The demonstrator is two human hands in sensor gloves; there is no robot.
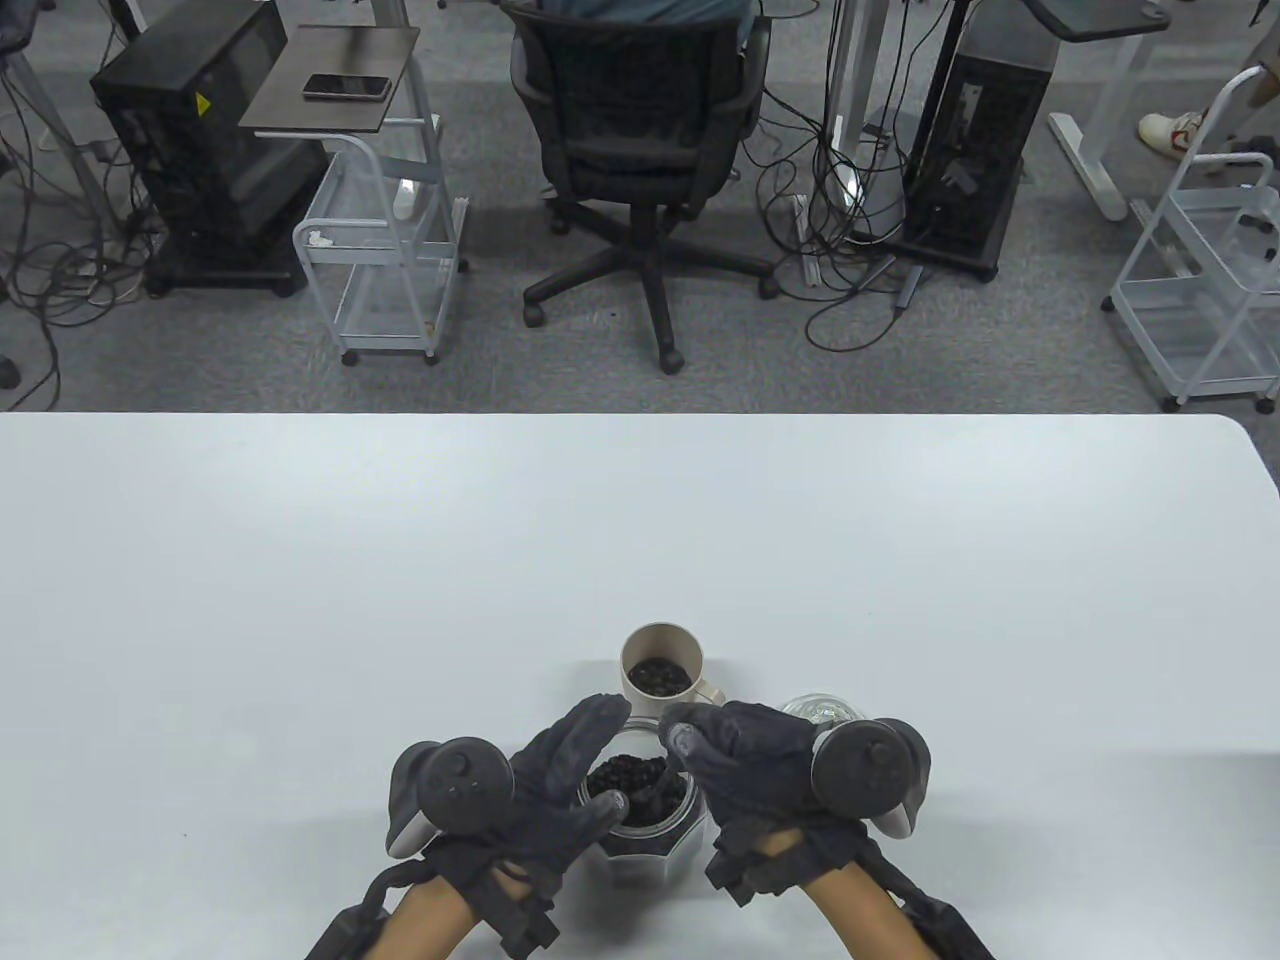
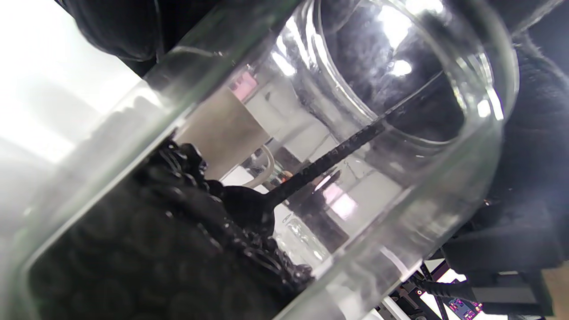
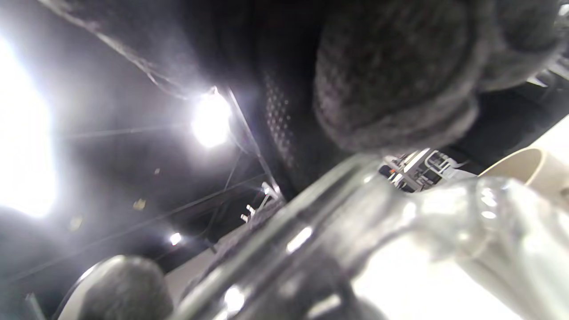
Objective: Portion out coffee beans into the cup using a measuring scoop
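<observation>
The glass jar (image 1: 648,812) of coffee beans (image 1: 640,783) stands at the near edge of the white table (image 1: 300,600), and the beige cup (image 1: 661,672), already holding a shallow layer of beans, sits just behind it, close enough that jar and cup nearly touch. The left hand (image 1: 560,785) wraps the jar's left side, fingers curled round the wall and thumb at the rim. The right hand (image 1: 745,765) reaches over the mouth from the right with its fingers bunched together; the left wrist view shows a dark measuring scoop (image 2: 249,206) buried in the beans, its thin handle (image 2: 338,155) rising toward that hand, so the hand most likely pinches the handle, though the grip itself is hidden. The main risk, as I judge it, is spilling: a heaped scoop lifted through the narrow mouth could catch the rim and shed beans onto the table, and the short hop to the cup leaves little room to level it. A hurried tilt could also send beans past the cup's rim or knock the light cup over, since nothing steadies it. If the left hand loosens, the jar may drag or tip with the scoop. A clear glass lid (image 1: 822,710) lies just beyond the right hand and could be nudged by the wrist. No brand, label or readable writing shows on jar, cup or scoop; the only marking is a yellow warning sticker (image 1: 203,103) on a distant computer case, too small to read.
</observation>
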